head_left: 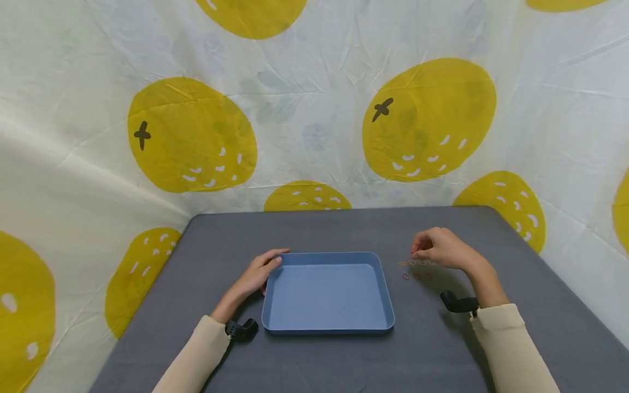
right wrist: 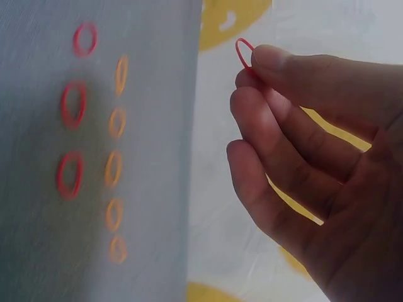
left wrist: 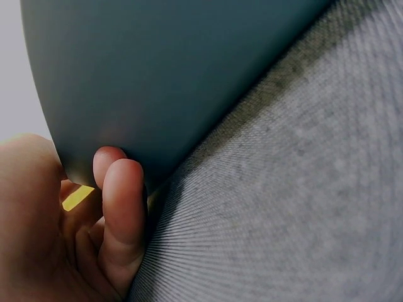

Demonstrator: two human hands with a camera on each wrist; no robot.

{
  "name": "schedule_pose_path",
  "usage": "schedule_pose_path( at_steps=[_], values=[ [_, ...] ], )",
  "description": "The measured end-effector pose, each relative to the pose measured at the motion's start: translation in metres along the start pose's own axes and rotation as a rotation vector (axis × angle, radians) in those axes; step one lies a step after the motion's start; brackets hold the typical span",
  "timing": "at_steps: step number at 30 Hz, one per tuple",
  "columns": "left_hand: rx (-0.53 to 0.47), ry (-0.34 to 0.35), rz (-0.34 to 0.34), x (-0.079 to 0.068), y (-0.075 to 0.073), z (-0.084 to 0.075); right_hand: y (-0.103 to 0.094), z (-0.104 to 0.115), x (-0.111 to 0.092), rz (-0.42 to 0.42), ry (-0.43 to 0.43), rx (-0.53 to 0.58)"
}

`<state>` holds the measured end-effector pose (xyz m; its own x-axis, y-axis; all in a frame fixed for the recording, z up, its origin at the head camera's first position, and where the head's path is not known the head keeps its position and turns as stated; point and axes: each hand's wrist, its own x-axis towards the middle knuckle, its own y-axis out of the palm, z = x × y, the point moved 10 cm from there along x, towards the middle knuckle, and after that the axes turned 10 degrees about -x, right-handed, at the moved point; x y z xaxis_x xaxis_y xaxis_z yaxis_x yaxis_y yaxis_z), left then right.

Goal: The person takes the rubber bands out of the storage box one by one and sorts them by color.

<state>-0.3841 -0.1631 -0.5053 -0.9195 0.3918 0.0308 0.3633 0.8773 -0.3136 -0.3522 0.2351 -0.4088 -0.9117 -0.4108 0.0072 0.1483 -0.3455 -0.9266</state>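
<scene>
A shallow blue rectangular tray (head_left: 326,297) lies on the table in the head view. My left hand (head_left: 254,274) grips its far left corner, the thumb at the rim. In the left wrist view, curled fingers (left wrist: 123,207) press against the tray's outer wall. Right of the tray, my right hand (head_left: 444,248) is raised over the table. Between thumb and index finger it pinches a small red rubber band (right wrist: 238,53), plain in the right wrist view. Below lie a row of three red rubber bands (right wrist: 64,104) and a row of several yellow-orange ones (right wrist: 107,168).
The table (head_left: 314,363) has a dark grey cloth cover. Behind it and at both sides hangs a white curtain (head_left: 314,136) with large yellow fruit prints. A black wrist camera (head_left: 242,329) sits by the left cuff, another black wrist camera (head_left: 458,302) by the right.
</scene>
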Motion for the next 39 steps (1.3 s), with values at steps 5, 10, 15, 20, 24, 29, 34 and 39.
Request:
schedule_pose_path(
  at_steps=[5,10,15,20,24,29,34,39],
  values=[
    [-0.015,0.003,0.008,0.001,0.001,0.000,0.003,-0.026,-0.007,0.012,0.038,0.051],
    [-0.006,0.000,0.007,0.002,-0.001,0.001,0.010,-0.048,-0.012,0.043,0.076,0.084],
    [0.007,0.000,0.013,0.003,-0.001,0.000,0.017,-0.064,-0.017,0.079,0.121,0.115],
    [0.006,0.004,0.014,0.002,0.000,-0.001,0.023,-0.071,-0.020,0.107,0.145,0.153],
    [0.002,-0.006,0.004,0.001,0.000,0.000,0.027,-0.074,-0.019,0.117,0.154,0.128],
    [0.005,-0.017,-0.002,0.000,-0.001,0.001,0.031,-0.079,-0.017,0.130,0.167,0.095],
    [0.002,-0.010,0.008,0.001,0.000,0.000,0.033,-0.082,-0.017,0.134,0.171,0.092],
    [0.000,-0.015,0.005,0.001,-0.001,0.000,0.032,-0.083,-0.018,0.131,0.174,0.102]
  ],
)
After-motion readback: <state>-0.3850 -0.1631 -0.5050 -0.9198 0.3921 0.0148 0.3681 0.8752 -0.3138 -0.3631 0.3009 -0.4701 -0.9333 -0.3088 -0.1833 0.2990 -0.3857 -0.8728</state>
